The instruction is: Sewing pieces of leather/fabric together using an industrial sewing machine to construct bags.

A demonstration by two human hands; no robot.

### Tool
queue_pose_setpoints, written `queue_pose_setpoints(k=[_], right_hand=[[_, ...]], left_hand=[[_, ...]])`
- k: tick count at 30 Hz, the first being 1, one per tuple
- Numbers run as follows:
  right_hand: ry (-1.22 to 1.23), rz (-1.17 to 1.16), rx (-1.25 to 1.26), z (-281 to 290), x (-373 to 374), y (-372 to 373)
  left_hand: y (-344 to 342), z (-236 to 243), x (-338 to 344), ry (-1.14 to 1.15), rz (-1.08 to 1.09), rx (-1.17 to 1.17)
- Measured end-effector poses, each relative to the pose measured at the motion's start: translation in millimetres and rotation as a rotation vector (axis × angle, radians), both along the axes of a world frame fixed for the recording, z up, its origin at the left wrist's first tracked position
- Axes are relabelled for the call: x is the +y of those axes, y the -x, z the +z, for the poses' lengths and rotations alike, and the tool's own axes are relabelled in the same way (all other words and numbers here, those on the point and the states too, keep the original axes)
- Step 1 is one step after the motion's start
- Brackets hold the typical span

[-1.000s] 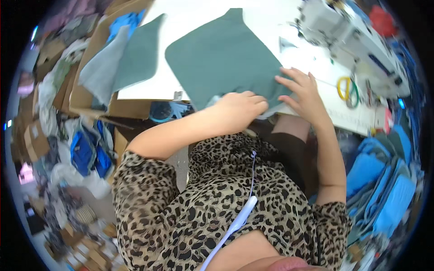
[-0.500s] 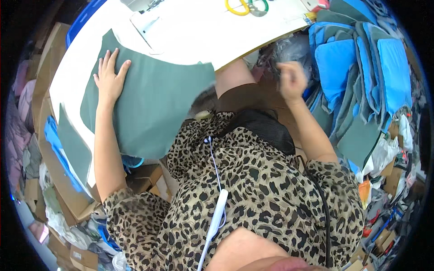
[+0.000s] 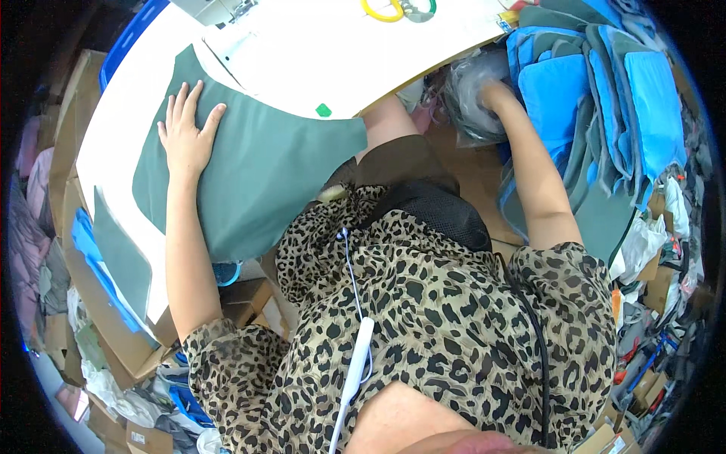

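Note:
My left hand (image 3: 189, 140) lies flat with its fingers spread on a dark green cut piece of fabric (image 3: 257, 178). The fabric rests on the white table (image 3: 302, 60) and hangs over its near edge toward my lap. On the right, my right hand (image 3: 497, 97) reaches down into a clear plastic bag (image 3: 473, 98) below the table edge. Its fingers are hidden in there, so what they hold, if anything, does not show. A small bright green scrap (image 3: 324, 110) lies on the table just past the fabric's far edge.
Stacked blue and grey-green fabric pieces (image 3: 560, 98) hang at the right beside my right forearm. Scissors with yellow and green handles (image 3: 382, 9) lie at the table's far side. Another green piece (image 3: 125, 257) sits at the left, near a cardboard box (image 3: 125, 352).
My right hand has moved away from me and down into the plastic bag. My left hand stays flat on the fabric. The green scrap now shows whole, apart from the fabric's edge.

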State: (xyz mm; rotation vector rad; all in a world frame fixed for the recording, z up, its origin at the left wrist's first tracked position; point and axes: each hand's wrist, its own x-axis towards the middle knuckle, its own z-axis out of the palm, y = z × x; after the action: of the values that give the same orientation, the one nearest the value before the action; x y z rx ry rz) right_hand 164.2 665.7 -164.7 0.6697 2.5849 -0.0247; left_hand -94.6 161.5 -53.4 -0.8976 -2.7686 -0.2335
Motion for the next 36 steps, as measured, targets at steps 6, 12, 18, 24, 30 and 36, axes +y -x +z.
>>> queue_pose_setpoints(k=[6,12,18,24,30,36], right_hand=[[0.119,-0.254,0.297,11,-13,-19],[0.471,-0.358,0.736,33,-12,-73],[0.670,-0.356,1.501,103,-78,-62],[1.323,-0.151,1.288,176,-138,-5],[1.515,0.063,1.055,177,-219,61],[1.993,-0.113,0.546,167,-254,85]], left_hand=[[-1,-1,-5,0.011,0.014,0.005],[1,-2,4,0.003,-0.005,0.009],[-1,-3,0,0.025,0.006,-0.002],[-33,-1,16,0.044,0.051,-0.030],[-70,49,39,-0.589,-0.219,-0.428],[-89,93,39,-0.875,-0.405,-1.203]])
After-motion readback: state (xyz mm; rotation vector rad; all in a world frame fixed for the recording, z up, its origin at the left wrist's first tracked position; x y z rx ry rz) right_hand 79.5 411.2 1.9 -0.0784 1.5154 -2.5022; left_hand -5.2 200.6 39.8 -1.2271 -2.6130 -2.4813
